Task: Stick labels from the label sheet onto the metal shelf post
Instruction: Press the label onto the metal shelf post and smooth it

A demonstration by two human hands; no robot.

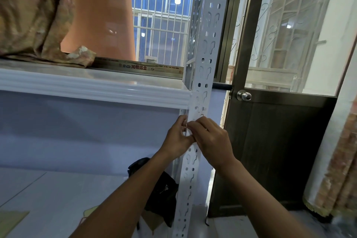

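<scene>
Hands meet at the white perforated metal shelf post (201,87), just below the white ribbed shelf edge (92,89). The left hand (178,138) has its fingers curled, thumb and forefinger pinching a small pale piece against the post's left edge; whether it is a label or the sheet I cannot tell. The right hand (212,139) covers the post's front, its fingertips pressed together at that same spot. Right of the post stands a dark door with a round metal knob (244,95).
</scene>
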